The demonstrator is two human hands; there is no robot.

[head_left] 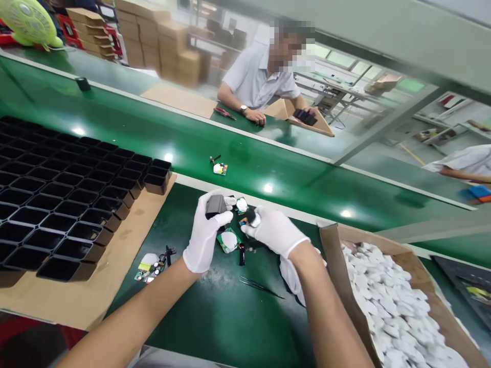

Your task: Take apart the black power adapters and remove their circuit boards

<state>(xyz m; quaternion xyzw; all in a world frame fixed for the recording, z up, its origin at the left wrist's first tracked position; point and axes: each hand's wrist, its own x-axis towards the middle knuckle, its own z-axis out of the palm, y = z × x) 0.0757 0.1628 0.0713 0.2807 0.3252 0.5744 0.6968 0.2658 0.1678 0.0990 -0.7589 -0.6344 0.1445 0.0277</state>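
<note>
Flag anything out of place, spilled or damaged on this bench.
No obvious damage. Two mild oddities: a pale smudge on the green worktop by the left hand, possibly dust or wear; and one circuit board lying alone on the green strip beyond the white rail, apart from the boards near that hand.

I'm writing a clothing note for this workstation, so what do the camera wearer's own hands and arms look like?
The left hand and right hand each wear a plain white, close-fitting fabric glove, covering the fingers and ending near the wrist. The forearms are bare; no sleeves, cables or markings show on them.
</note>
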